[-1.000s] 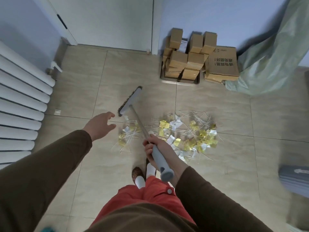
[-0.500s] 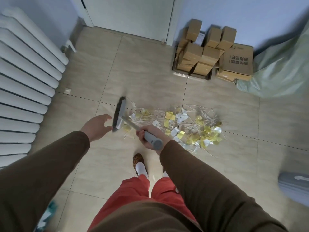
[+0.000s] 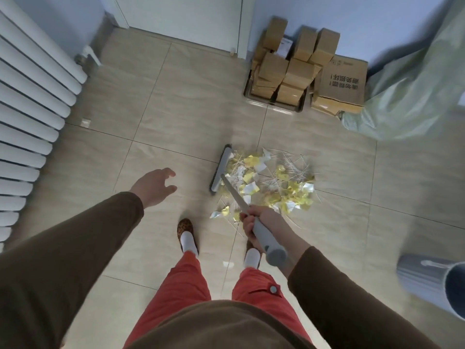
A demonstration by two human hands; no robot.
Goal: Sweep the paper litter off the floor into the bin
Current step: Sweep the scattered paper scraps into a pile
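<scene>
Nearest, the right hand (image 3: 254, 222) grips the grey broom handle (image 3: 249, 212), its fingers (image 3: 245, 226) curled round the shaft just above the handle's end cap. The left hand (image 3: 153, 186) hangs free over the tiled floor (image 3: 176, 102), holding nothing, fingers loosely spread. To the right, at the frame's edge, stands a grey bin (image 3: 435, 280). Beyond the hands, the broom head (image 3: 221, 170) rests on the floor against the left side of the paper litter (image 3: 271, 182), a heap of yellow and white scraps and thin white strips. Farther off, cardboard boxes (image 3: 302, 69) are stacked by the wall, a radiator (image 3: 30, 109) at left.
</scene>
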